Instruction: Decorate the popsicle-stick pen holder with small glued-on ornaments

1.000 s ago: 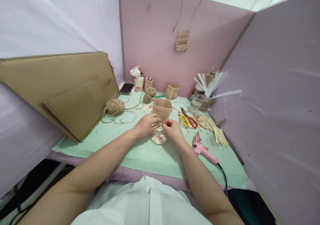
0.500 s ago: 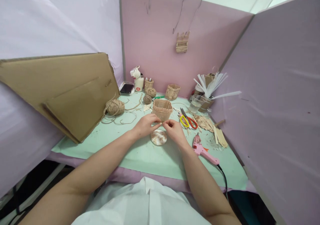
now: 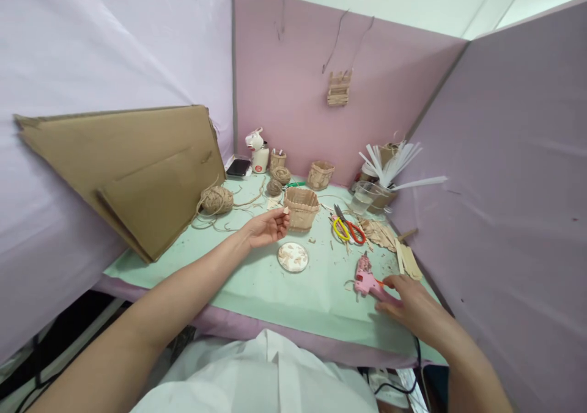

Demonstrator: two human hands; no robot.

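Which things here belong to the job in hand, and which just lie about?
Likely in the job: pale scrap in the left hand; pink glue gun at the right hand; round dish; nearest basket.

Likely idle: scissors; largest twine ball; smartphone; cardboard.

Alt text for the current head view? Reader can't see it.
A person's left hand pinches a small pale piece by a brown basket, while the right hand is spread around the grip of a pink glue gun on a green table. A round dish sits between them, with scissors and a twine ball farther back.
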